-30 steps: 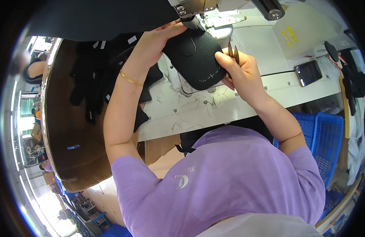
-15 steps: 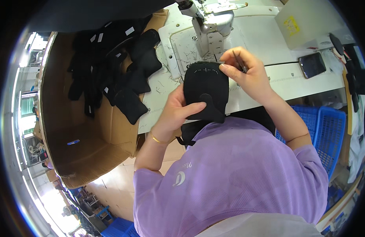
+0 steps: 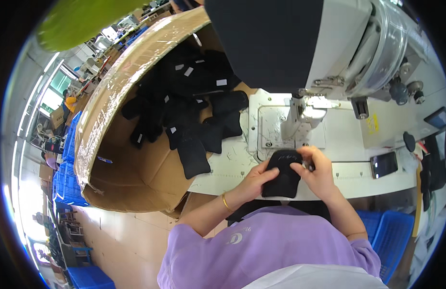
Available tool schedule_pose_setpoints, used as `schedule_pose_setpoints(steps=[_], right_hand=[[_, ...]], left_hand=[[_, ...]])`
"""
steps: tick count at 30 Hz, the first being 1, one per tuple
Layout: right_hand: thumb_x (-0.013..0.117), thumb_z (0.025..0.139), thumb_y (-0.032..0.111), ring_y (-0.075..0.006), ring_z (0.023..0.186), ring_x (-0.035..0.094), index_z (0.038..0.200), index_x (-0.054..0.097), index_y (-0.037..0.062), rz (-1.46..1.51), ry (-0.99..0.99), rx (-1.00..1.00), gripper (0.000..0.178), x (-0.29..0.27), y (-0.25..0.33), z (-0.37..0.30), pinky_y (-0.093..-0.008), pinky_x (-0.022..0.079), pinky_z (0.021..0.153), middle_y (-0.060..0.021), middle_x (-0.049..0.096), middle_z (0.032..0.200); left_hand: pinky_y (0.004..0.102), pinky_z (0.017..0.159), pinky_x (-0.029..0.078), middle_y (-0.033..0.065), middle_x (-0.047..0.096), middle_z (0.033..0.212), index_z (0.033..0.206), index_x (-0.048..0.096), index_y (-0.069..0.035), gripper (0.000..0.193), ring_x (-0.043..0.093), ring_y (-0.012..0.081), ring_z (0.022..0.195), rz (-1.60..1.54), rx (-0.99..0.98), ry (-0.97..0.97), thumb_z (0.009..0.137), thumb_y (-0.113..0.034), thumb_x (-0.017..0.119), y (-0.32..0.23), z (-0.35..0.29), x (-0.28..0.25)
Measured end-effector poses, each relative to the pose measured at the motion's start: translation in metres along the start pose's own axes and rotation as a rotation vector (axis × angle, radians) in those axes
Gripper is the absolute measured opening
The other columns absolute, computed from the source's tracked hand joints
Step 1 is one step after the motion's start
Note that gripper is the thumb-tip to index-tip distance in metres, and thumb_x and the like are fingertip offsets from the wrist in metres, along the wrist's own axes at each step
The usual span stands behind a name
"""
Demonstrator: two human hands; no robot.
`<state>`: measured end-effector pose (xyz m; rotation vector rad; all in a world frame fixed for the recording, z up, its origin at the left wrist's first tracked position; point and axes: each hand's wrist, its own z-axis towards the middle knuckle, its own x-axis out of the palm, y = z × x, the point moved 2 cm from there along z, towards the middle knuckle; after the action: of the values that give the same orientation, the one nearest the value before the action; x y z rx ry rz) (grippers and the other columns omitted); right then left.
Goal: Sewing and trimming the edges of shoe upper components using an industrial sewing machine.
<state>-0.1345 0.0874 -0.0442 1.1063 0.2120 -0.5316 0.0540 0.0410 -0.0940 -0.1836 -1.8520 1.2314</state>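
Observation:
Both hands hold a black padded fabric piece [image 3: 282,182] with a rounded top, just in front of the sewing machine [image 3: 300,118]. Pale stitch marks show near its upper edge. My left hand [image 3: 256,182] grips its left side, thumb lying across the front. On the upper right corner, my right hand [image 3: 317,168] pinches the fabric between thumb and fingers. A small dark tool, mostly hidden, is tucked in the right hand's fingers; its kind does not show clearly.
A large cardboard box [image 3: 131,185] lies open at the left with several black fabric pieces [image 3: 193,156] spilling onto the white table [image 3: 232,166]. A phone [image 3: 384,164] rests at the right. Blue baskets [image 3: 395,241] stand below the table. The machine head [image 3: 338,48] overhangs the work.
The view has swung up and left, showing more of the machine and box. My right hand has gone from the piece's edge to a thumb-on-front grip, and the piece is tilted.

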Motion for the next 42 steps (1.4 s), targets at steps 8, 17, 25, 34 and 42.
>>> schedule_pose_setpoints(steps=[8,17,25,34,42], right_hand=[[0.071,0.075,-0.008,-0.0213,0.059,0.054,0.088,0.051,0.0024,-0.005,0.064,-0.344,0.027,0.015,-0.003,-0.004,-0.0295,0.044,0.053,-0.0093,0.059,0.082],[0.066,0.068,-0.006,-0.024,0.068,0.063,0.085,0.053,0.0029,-0.004,0.125,-0.539,0.023,0.014,0.01,-0.01,-0.0311,0.052,0.056,-0.0085,0.061,0.087],[0.06,0.074,0.016,-0.0232,0.075,0.066,0.077,0.065,0.0101,-0.257,0.451,-0.454,0.008,-0.002,0.034,-0.024,-0.035,0.053,0.061,-0.0058,0.065,0.094],[0.07,0.081,-0.003,-0.019,0.059,0.059,0.099,0.049,0.001,0.046,-0.205,-0.268,0.028,0.005,0.002,-0.022,-0.0284,0.047,0.054,-0.0095,0.061,0.077],[0.066,0.088,0.002,-0.0163,0.061,0.061,0.099,0.047,0.0,0.053,-0.183,-0.004,0.022,0.008,0.003,-0.016,-0.027,0.046,0.055,-0.0094,0.06,0.074]], left_hand=[[0.0304,0.09,0.049,0.0085,0.065,0.108,0.112,0.061,0.002,0.028,0.063,0.0152,0.099,-0.235,-0.234,-0.038,0.1,-0.019,0.047,-0.005,0.006,-0.005],[0.0297,0.082,0.052,0.0104,0.067,0.1,0.105,0.063,0.002,0.024,0.065,0.0159,0.09,-0.189,-0.322,-0.029,0.096,-0.016,0.051,0.001,0.01,-0.011],[0.0329,0.085,0.054,0.0112,0.068,0.104,0.112,0.061,0.004,0.028,0.066,0.0194,0.092,-0.123,-0.296,-0.201,0.095,-0.018,0.055,-0.026,0.024,-0.016],[0.0253,0.082,0.053,0.0069,0.068,0.105,0.114,0.061,0.001,0.026,0.065,0.0117,0.091,-0.103,-0.04,0.039,0.101,-0.019,0.051,-0.032,0.013,0.024],[0.029,0.09,0.05,0.0101,0.067,0.109,0.114,0.06,0.003,0.029,0.064,0.0149,0.098,-0.118,0.112,-0.122,0.103,-0.018,0.043,-0.02,0.013,0.029]])
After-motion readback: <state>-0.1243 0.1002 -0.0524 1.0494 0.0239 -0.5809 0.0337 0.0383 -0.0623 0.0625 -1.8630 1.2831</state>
